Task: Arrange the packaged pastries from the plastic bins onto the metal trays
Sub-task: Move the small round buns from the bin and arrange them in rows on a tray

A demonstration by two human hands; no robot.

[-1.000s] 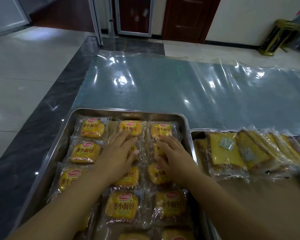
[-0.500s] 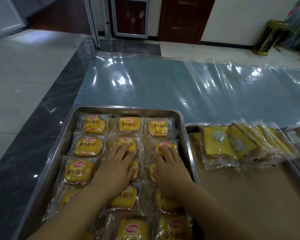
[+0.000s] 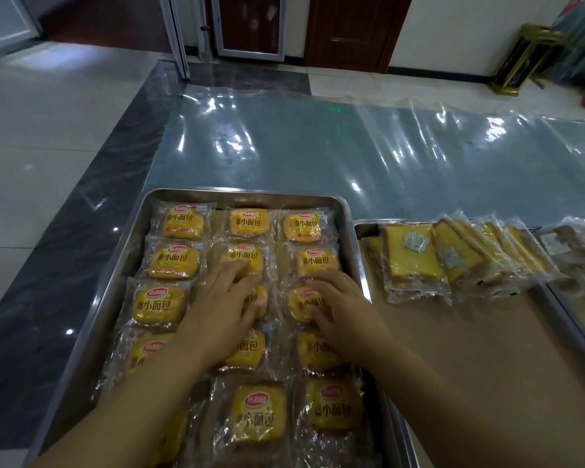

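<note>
Pastries (image 3: 173, 263) in clear wrappers lie flat in a metal tray (image 3: 244, 193), each a small yellow bun sealed in crinkly film. They look light and soft. The film is probably slippery, and the bun inside would likely squash under a hard squeeze. It seems best to nudge them with flat fingers, or to lift one by a sealed wrapper edge or gently across its sides.

I count fifteen in five rows of three, though an arm partly covers the nearest left one and more may lie below the frame.

The left hand (image 3: 223, 319) rests palm-down on the middle column with loosely extended fingers, gripping nothing. The right hand (image 3: 347, 315) lies the same way on the third packet of the right column, pressing rather than pinching.

Just beside, a second tray (image 3: 360, 228) lined with brown paper (image 3: 487, 366) holds a row of overlapping cake slice packets (image 3: 412, 255). There are at least five, but the overlap prevents an exact count. A clear plastic sheet (image 3: 318, 157) covers the surface beyond. No bins are in view.
</note>
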